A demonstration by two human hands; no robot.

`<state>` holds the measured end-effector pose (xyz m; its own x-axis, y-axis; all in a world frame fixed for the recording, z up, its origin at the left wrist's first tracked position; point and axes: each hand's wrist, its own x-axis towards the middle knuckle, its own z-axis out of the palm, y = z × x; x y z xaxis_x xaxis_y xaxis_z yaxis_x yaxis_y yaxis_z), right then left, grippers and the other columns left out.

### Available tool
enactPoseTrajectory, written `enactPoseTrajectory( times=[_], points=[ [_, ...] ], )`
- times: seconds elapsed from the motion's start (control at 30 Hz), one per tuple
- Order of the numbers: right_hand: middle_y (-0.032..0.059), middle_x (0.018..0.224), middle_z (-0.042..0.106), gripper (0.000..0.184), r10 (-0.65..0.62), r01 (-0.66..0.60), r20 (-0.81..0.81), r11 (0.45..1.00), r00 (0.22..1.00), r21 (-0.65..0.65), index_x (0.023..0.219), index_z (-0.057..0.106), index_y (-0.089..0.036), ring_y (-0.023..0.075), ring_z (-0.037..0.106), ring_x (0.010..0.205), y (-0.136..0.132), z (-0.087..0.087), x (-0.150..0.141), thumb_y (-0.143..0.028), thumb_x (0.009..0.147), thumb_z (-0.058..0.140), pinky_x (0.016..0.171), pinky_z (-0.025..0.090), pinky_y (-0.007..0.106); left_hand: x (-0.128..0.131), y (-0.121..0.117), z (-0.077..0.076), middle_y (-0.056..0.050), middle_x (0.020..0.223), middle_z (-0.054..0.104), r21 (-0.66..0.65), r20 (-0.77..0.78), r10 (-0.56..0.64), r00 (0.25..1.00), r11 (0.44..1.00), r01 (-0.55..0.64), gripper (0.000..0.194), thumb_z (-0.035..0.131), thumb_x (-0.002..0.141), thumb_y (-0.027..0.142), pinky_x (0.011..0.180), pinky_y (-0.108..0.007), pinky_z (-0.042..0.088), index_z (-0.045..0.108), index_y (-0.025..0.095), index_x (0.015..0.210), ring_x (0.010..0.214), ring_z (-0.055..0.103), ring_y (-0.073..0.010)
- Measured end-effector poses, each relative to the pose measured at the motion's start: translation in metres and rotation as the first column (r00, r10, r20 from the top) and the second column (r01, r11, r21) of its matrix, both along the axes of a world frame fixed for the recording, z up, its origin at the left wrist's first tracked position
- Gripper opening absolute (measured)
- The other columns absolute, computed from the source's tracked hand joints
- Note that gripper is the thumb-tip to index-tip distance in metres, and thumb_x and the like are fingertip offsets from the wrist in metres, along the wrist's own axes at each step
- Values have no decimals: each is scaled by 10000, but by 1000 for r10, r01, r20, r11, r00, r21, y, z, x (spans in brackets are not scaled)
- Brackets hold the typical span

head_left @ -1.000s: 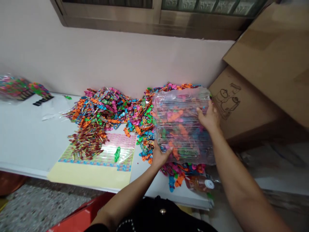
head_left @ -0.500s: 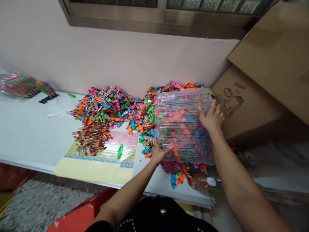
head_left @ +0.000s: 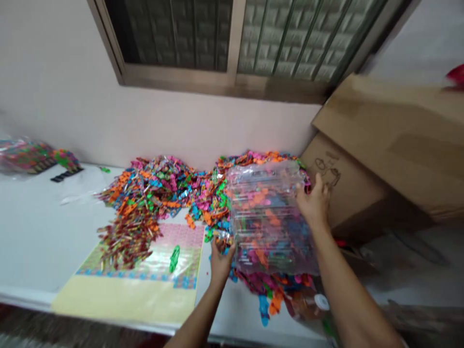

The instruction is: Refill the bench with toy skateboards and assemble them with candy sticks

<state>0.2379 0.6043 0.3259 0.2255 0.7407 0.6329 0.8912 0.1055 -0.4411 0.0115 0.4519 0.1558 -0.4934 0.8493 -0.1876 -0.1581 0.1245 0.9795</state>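
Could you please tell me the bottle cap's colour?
The bottle cap is white; the head view shows it best.

In front of me, a clear, ridged tray [head_left: 270, 222], somewhat blurred, lies across heaped small toys [head_left: 266, 157] on the worktop [head_left: 39, 237]; orange, pink, blue and green ones show through it and beyond its edges.

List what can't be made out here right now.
- Head view: the drawing on the cardboard box, blurred and partly behind the right hand.
- Head view: the plastic bag's far end, cut off by the left edge.
- Head view: any piece in the left hand, too blurred.
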Motion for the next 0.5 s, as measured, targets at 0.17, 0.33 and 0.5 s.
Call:
enactPoseTrajectory(
  times=[0.17, 0.33, 0.5],
  points=[
    [41, 756, 665, 441, 411, -480, -349, 866, 842, -141, 1190, 602, -170, 176, 603, 656, -107, -21, -79, -464, 914, 424, 659, 482, 292, -49, -62, -8, -4, 498, 583, -64, -43, -73, 996, 995, 71, 485, 570, 734, 653, 488, -264, 447, 605, 169, 731, 460, 552, -157],
    [24, 636, 662, 419, 659, -740, -461, 223, 594, -634, 1098, 666, -171, 179, 636, 645, -249, -126, -152, -384, 945, 338, 674, 469, 277, -113, -207, -36, -89, 742, 715, -248, -197, -233, 952, 952, 181, 488, 524, 776, 606, 737, -325, 503, 713, 156, 799, 755, 659, -229],
    [108, 1047, 715, 326, 821, -394, -320, -128, 473, -910, 1038, 704, -197, 248, 654, 1013, -349, -218, -175, -207, 770, 518, 863, 457, 311, -145, -361, -75, -87, 958, 716, -516, -105, -273, 956, 837, 182, 601, 641, 677, 541, 871, -355, 481, 643, 169, 1149, 948, 642, -254]
  ],
)
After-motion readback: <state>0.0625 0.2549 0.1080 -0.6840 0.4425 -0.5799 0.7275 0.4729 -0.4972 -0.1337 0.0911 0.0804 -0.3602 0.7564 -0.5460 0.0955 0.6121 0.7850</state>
